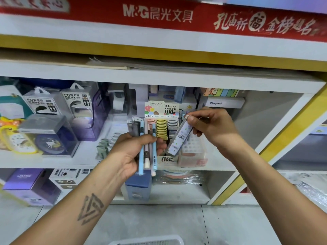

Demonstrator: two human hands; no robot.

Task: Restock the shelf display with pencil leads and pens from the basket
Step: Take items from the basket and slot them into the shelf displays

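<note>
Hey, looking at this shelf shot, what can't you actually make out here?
All in the head view:
- Basket: cut off by the bottom edge; contents unseen.
- Lead display: front rows hidden behind the left hand, the pens and the lead case.
- Lead case: small print too small to read.
- Right hand: fingers' undersides hidden by the hand itself.
- Bottom shelf boxes: labels blurred.

Red banner strip (159, 15) across top of frame showing white "M&G" with Chinese characters; more gold characters running toward upper right. Two clear plastic boxes (58, 101) at left centre reading "POWER BANK". Cardboard lead display header (161, 108) at centre showing "0.7", "HB", "100", small "M&G". White box (223, 103) right of it reading "Nenghui". Slim clear lead case (179, 137), pinched in right hand (210, 126), showing "100". Other print too small to read.
</note>
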